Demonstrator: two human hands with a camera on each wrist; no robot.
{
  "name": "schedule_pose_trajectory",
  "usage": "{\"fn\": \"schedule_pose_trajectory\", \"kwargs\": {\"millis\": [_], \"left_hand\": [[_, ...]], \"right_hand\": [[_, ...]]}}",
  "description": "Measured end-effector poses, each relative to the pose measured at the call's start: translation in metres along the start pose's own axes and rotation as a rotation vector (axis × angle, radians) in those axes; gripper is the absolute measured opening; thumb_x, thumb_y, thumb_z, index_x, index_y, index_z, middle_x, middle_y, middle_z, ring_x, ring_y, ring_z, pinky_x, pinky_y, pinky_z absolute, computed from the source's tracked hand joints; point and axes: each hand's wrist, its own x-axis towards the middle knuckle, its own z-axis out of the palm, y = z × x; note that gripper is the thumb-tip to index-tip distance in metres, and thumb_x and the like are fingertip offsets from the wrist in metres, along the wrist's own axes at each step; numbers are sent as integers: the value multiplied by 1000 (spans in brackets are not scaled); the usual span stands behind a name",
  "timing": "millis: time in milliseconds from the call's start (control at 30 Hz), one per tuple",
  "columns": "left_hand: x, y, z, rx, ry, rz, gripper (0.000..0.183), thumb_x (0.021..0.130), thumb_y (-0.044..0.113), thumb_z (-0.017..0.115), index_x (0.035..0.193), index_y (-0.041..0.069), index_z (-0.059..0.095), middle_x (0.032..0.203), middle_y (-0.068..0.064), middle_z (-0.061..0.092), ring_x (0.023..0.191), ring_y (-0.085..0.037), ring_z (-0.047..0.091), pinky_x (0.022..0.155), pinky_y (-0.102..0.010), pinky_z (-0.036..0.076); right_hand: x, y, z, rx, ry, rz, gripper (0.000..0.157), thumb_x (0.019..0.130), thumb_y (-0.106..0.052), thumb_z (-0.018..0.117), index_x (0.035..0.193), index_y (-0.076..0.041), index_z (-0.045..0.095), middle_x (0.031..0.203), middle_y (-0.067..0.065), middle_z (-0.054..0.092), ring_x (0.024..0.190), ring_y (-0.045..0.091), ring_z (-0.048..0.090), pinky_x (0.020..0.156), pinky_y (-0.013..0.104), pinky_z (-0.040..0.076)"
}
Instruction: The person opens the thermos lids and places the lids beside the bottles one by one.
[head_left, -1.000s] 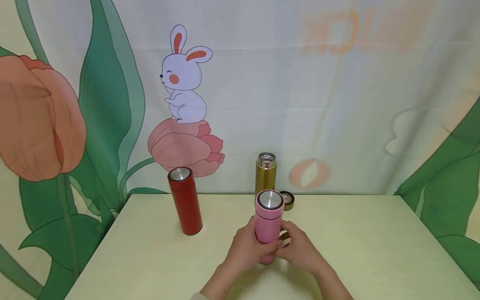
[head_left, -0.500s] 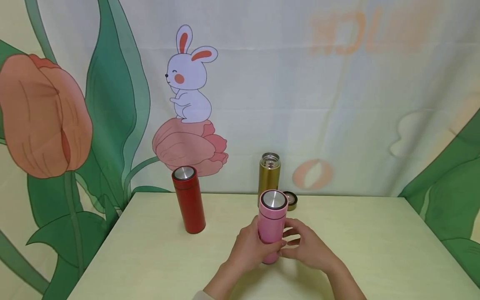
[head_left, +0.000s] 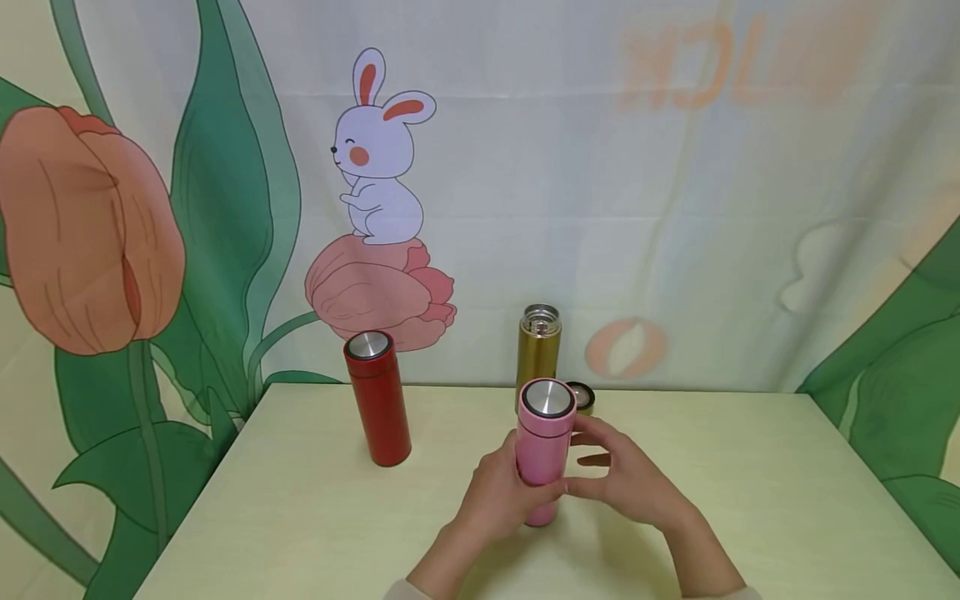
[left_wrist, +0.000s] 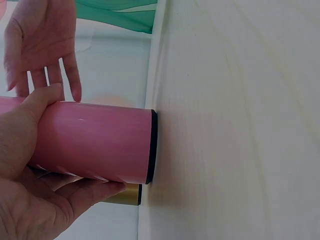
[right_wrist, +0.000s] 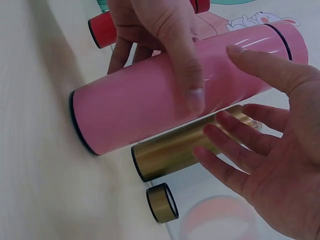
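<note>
Head view: left hand [head_left: 495, 493] grips the pink bottle [head_left: 542, 460], thumb across the near side, fingers round behind, likely to keep it upright and steady. Hold is low on the body, which leaves the pink lid [head_left: 548, 402] uncovered; lid is on, seam visible. Right hand [head_left: 633, 479] sits at the bottle's right side, fingers spread and loosely bent, gripping nothing; can't tell whether thumb or fingertips touch the wall. Cupped shape seems set to flank the bottle opposite the left grip. Bottle is upright, about midway between left and right edges of the tabletop [head_left: 300, 517], in from the far edge; base is close to the surface, can't tell if resting or just lifted. Behind it, near the far edge, stands the gold bottle [head_left: 537, 357], uncapped, steel mouth facing up, partly hidden in head view. Gold lid [head_left: 587, 398] lies just beside it on the right, also near the far edge, probably kept close so the pair stays together. Red bottle [head_left: 379, 412] stands capped toward the far left corner, well apart from both hands, seemingly parked out of their way.
</note>
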Motion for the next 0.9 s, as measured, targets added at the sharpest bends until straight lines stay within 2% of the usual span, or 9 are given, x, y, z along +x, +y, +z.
{"fn": "schedule_pose_trajectory", "kwargs": {"millis": [167, 333, 600, 700, 900], "left_hand": [[1, 0, 0, -26, -7, -22, 73, 80, 58, 84, 133, 17, 54, 119, 0, 72, 104, -15, 68, 93, -43, 55], [1, -1, 0, -21, -1, -26, 72, 78, 55, 86, 132, 18, 54, 118, 0, 72, 103, -15, 68, 92, -42, 55], [2, 0, 0, -24, -7, -40, 73, 79, 54, 87, 133, 18, 53, 118, 0, 72, 103, -15, 69, 93, -44, 56], [2, 0, 0, -21, -6, -45, 72, 79, 53, 87, 133, 18, 53, 116, 0, 72, 103, -15, 69, 92, -43, 56], [2, -1, 1, -13, 1, -38, 71, 79, 51, 87, 132, 17, 54, 114, 0, 72, 100, -14, 68, 89, -41, 56]], "right_hand": [[7, -9, -5, -3, 36, -32, 77, 85, -24, 87, 152, -26, 48, 137, 2, 64, 128, 27, 60, 103, 48, 55], [14, -19, -9, 0, 48, -83, 73, 87, -23, 86, 150, -29, 50, 132, -2, 66, 125, 21, 62, 103, 50, 54], [22, -35, -13, 22, 64, -97, 77, 87, -19, 85, 154, -22, 47, 136, 2, 66, 122, 29, 64, 104, 58, 51], [24, -41, -14, 18, 65, -95, 77, 87, -18, 85, 154, -21, 47, 139, 3, 64, 121, 27, 65, 105, 55, 52], [29, -47, -16, -11, 61, -106, 74, 88, -19, 84, 153, -24, 49, 140, 0, 64, 116, 20, 65, 103, 37, 54]]}}
